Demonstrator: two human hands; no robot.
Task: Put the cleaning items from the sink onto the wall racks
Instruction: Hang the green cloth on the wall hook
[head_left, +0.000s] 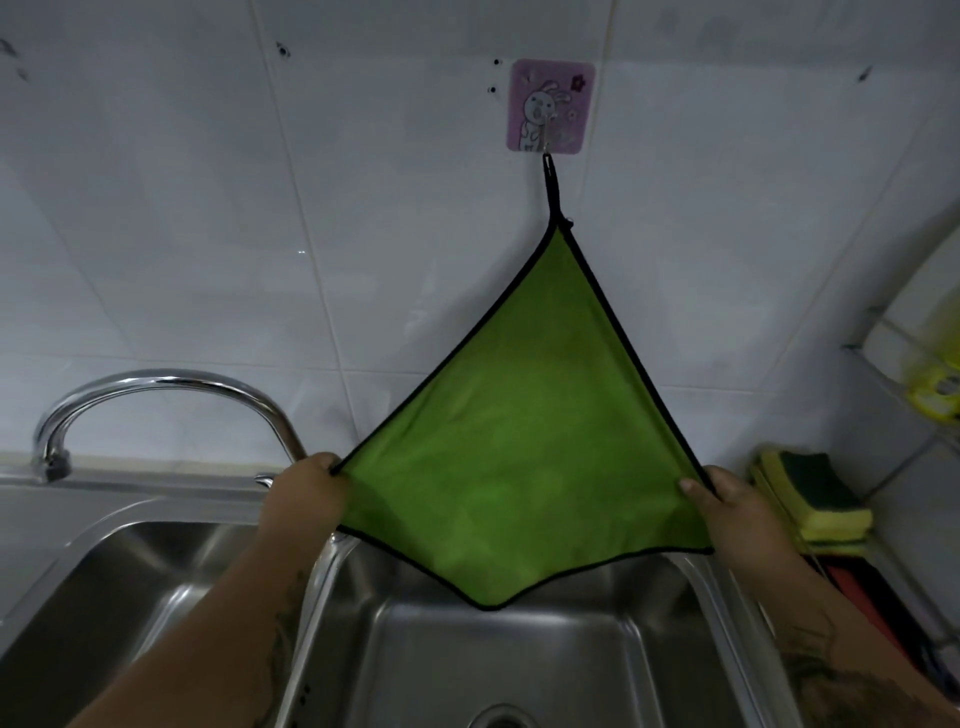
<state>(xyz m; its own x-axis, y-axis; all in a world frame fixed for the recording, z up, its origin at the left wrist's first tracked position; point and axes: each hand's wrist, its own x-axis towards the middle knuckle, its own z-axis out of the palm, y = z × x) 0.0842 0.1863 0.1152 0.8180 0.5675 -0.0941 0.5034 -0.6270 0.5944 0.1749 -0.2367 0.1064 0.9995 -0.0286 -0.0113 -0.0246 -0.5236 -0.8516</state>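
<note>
Both hands, left hand (310, 486) and right hand (727, 501), pinch green cloth (519, 457) corners below the hook (549, 106), above the sink (498, 670).

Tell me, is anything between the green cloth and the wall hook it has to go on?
Nothing visible is. The green cloth already hangs by its black loop from the wall hook, while the left hand and right hand pinch its side corners.

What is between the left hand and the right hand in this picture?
In the head view, the green cloth spans the stretch between the left hand and the right hand. Each hand pinches one corner, and its loop hangs on the wall hook.
</note>
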